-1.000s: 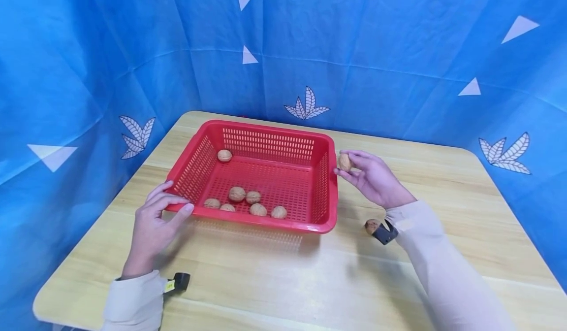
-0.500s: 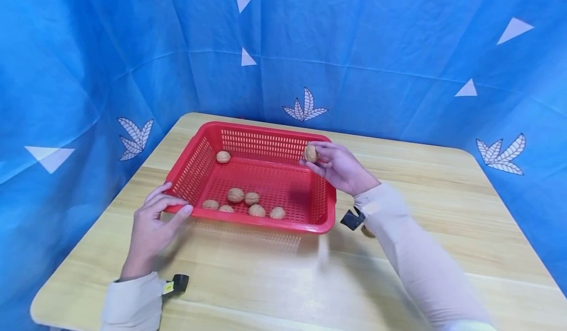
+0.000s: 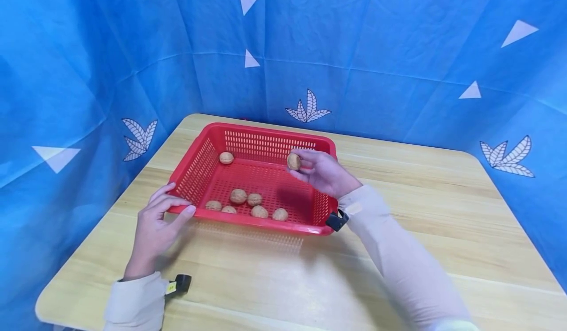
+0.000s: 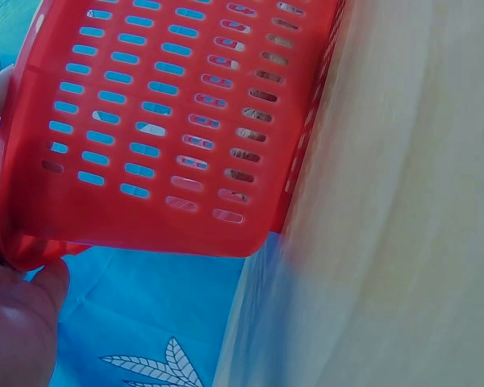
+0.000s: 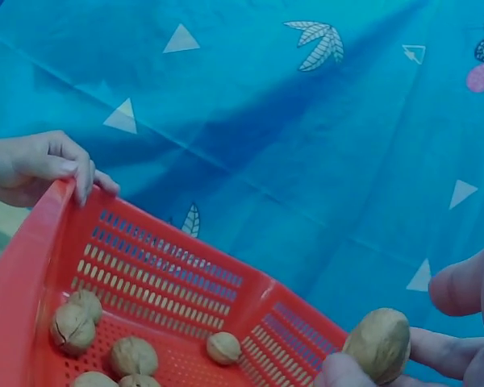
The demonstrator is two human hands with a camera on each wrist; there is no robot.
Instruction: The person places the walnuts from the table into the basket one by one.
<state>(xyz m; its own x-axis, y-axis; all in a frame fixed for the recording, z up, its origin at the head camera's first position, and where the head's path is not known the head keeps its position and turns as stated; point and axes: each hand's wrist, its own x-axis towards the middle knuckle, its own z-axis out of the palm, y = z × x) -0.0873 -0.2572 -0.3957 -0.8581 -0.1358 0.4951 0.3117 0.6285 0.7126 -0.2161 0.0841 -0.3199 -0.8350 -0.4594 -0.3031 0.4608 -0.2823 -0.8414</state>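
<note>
A red slotted plastic basket [image 3: 261, 225] stands on the table, with several walnuts [image 3: 238, 196] mostly along its near side and a single walnut [image 3: 226, 158] in the far left corner. My left hand [image 3: 152, 232] grips the rim at the near left corner. In the left wrist view its thumb [image 4: 52, 282] lies against that corner. Over the basket's right half, my right hand [image 3: 325, 173] pinches a walnut [image 3: 293, 161] between thumb and fingers. The right wrist view shows this held walnut [image 5: 379, 347] up close, above the basket's rim.
A light wooden table [image 3: 425, 193] carries the basket, its surface stretching out to the right. Behind it hangs a blue curtain [image 3: 390, 35] printed with leaves and triangles. Small black wrist cameras [image 3: 337, 220] sit at both cuffs.
The right hand has carried its walnut leftward, from outside the basket's right rim to above the inside. A walnut seen earlier on the table is now hidden behind the right arm. The left hand stays put.
</note>
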